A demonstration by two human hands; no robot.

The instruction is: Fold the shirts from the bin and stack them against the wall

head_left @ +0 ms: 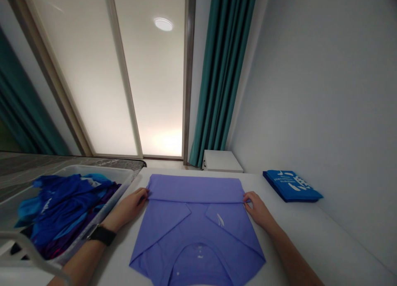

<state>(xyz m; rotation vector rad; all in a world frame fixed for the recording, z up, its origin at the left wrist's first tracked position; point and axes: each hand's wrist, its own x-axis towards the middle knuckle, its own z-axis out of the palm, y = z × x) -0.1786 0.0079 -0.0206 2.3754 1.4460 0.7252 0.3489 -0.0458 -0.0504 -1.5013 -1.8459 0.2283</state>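
A purple T-shirt [198,220] lies flat on the white table [297,244], its collar toward me and its sleeves turned in. The hem end is folded over into a straight band across the far part. At the left end of that band, my left hand [138,201] pinches the fabric edge; a black watch is on this wrist. My right hand [256,207] grips the band's right end between thumb and fingers. A small white logo shows on the shirt's right chest area.
Left of the shirt stands a clear plastic bin [124,178] heaped with blue and purple clothes [68,203]. A folded blue shirt [291,187] rests at the table's far right, near the wall. Beyond the table are a white cabinet [221,160] and a teal curtain [221,79].
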